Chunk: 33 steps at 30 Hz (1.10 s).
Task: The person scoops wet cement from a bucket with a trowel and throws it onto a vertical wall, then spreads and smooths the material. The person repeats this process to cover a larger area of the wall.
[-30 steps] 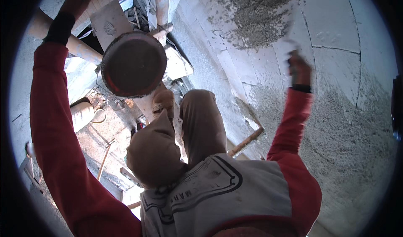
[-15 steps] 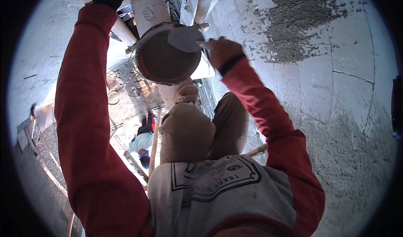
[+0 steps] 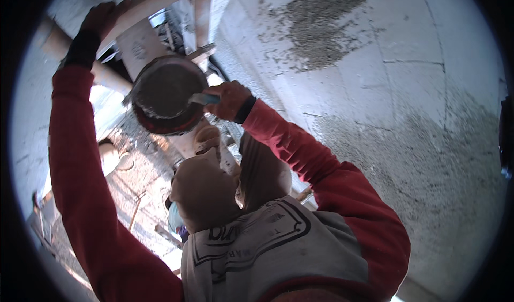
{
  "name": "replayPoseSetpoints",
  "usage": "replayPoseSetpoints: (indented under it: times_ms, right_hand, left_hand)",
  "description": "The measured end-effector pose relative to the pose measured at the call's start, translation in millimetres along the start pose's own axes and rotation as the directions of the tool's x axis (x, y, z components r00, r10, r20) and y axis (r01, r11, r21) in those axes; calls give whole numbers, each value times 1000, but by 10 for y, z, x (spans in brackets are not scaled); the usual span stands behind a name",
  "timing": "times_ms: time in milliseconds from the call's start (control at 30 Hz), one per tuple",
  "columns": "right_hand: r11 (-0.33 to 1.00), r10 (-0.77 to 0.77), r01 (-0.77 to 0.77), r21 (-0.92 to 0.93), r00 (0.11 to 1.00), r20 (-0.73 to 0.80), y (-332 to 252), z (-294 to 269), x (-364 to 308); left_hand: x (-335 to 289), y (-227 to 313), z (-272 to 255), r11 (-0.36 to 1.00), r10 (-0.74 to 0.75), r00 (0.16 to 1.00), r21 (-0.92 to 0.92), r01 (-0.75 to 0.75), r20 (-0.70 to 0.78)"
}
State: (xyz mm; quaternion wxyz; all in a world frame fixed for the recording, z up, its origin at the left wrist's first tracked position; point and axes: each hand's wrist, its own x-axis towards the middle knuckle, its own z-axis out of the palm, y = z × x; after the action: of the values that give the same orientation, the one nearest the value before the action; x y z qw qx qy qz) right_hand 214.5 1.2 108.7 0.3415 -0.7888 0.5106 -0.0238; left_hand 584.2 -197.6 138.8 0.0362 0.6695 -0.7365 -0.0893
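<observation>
Right hand (image 3: 231, 100), fingers curled closed around a trowel (image 3: 204, 98), which reaches over grey mortar (image 3: 163, 90) in a round bucket (image 3: 155, 125). Left hand (image 3: 100, 18) on a wooden rail (image 3: 155, 5); its finger closure cannot be told.

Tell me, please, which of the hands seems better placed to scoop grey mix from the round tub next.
Probably the right hand: it grips a tool handle at the rim of the round tub, whereas the left hand is away up at the pale beam.
</observation>
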Motion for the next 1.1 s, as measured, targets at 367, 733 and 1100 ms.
replayPoseSetpoints:
  times_ms: [367,733,1100]
  right_hand:
    - [810,584,-475,344,703,-406,1204,-2353,-1337]
    - [924,-98,-67,-377,910,-403,397,-2066,-719]
    - [888,-216,165,-429,974,-73,-260,451,648]
  left_hand:
    - [-51,-80,2,998,28,981,-48,-38,-192]
    - [-115,-193,-9,992,15,997,129,-6,-70]
    - [-334,509,-426,999,-37,991,-14,36,-128]
